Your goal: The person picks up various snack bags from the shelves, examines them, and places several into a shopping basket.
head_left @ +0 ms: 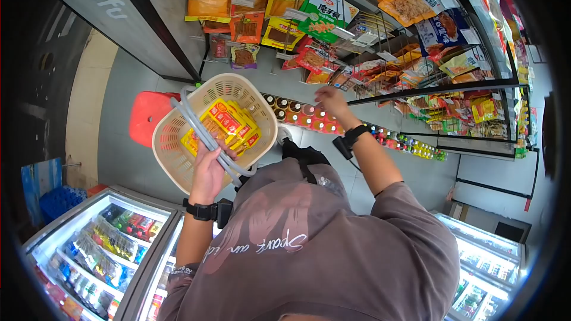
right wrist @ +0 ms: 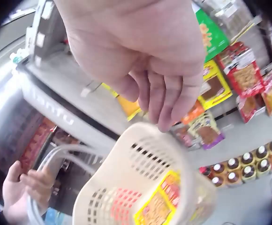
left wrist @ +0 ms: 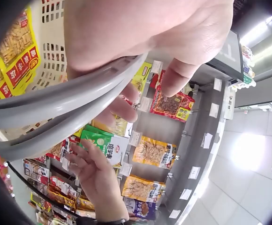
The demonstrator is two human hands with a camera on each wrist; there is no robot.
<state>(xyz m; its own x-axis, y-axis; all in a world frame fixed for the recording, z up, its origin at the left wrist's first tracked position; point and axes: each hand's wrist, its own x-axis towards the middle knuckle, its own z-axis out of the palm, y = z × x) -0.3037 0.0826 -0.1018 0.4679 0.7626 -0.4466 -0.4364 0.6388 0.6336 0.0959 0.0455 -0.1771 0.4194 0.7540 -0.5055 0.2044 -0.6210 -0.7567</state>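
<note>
My left hand grips the grey handles of a cream plastic shopping basket. Inside the basket lie several yellow-and-red snack packets, overlapping one another. My right hand is raised in front of the snack rack, with nothing in it. In the right wrist view the fingers hang loosely bent above the basket's rim. A green snack bag and red snack packets hang on hooks nearest this hand.
Bottles stand in rows on the floor below the hanging rack. A red stool is beyond the basket. Lit glass-topped freezers stand at lower left and lower right. A black rack rail runs along the right.
</note>
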